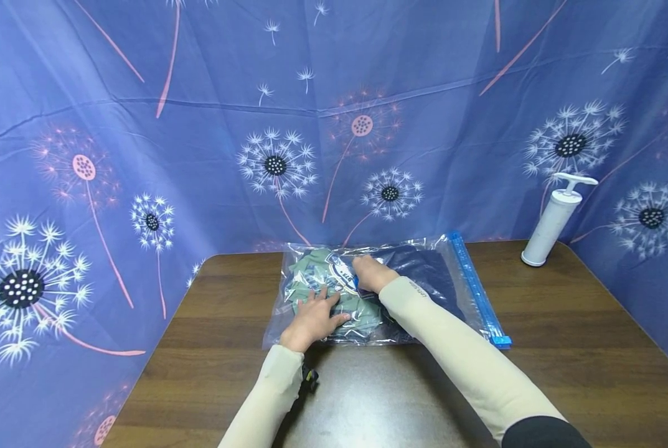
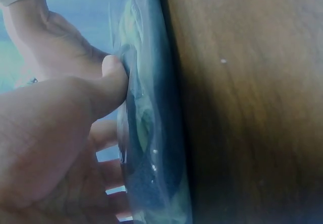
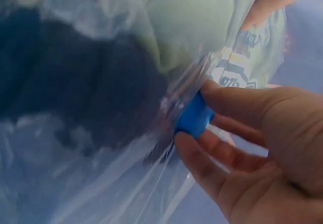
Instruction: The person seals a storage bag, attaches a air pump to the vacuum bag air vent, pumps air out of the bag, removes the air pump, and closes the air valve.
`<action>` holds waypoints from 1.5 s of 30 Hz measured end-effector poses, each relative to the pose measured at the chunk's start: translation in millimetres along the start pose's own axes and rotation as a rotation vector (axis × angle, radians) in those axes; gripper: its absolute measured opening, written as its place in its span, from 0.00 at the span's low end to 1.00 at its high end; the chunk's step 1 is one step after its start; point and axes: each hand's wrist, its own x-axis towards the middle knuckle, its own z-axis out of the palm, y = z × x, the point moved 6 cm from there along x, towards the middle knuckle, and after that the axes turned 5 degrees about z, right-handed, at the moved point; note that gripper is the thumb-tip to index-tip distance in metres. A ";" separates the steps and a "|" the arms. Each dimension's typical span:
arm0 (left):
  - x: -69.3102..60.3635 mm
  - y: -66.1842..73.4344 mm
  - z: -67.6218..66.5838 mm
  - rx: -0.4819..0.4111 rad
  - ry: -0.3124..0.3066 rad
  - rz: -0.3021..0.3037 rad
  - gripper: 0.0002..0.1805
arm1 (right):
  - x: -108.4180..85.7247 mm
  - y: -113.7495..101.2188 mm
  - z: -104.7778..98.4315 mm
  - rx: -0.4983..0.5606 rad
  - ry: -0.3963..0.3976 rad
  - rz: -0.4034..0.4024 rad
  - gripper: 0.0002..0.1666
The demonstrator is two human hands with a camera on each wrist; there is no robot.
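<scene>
A clear plastic vacuum storage bag (image 1: 276, 326) lies on the table, with pale green cloth (image 1: 362, 314) and dark navy cloth (image 1: 423, 264) folded inside. My left hand (image 1: 314, 317) rests on the green part with fingers spread. In the left wrist view, its thumb and fingers touch the bag's surface. My right hand (image 1: 371, 274) is at the middle of the bag, beside the printed label (image 1: 342, 274). Seen in the right wrist view, its thumb and fingers pinch a round blue valve cap (image 3: 194, 117) against the film.
A blue zip strip (image 1: 474, 289) runs along the bag's right edge, with a blue slider (image 1: 502, 341) at its near end. A white hand pump (image 1: 552, 221) stands at the table's back right. Behind the wooden table (image 1: 216, 330) hangs a blue dandelion-patterned curtain (image 1: 210, 143).
</scene>
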 end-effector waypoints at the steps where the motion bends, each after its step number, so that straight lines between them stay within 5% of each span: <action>1: 0.0 -0.2 0.1 -0.003 -0.005 -0.001 0.38 | 0.1 0.1 0.2 -0.009 -0.003 -0.004 0.12; 16: -0.8 -1.9 -1.8 0.000 -0.027 -0.018 0.38 | 4.4 -1.4 3.6 -0.063 -0.015 -0.086 0.09; 25: 0.0 -2.8 -4.5 -0.003 -0.026 -0.031 0.38 | 7.6 6.1 4.2 -0.002 -0.096 0.089 0.26; 35: 3.1 0.3 -3.5 -0.008 -0.027 -0.019 0.38 | 10.6 -0.4 3.1 0.027 -0.007 0.109 0.05; 45: 2.0 -1.6 -2.6 -0.010 -0.043 -0.027 0.38 | 10.1 -7.0 2.6 -0.004 -0.085 0.039 0.12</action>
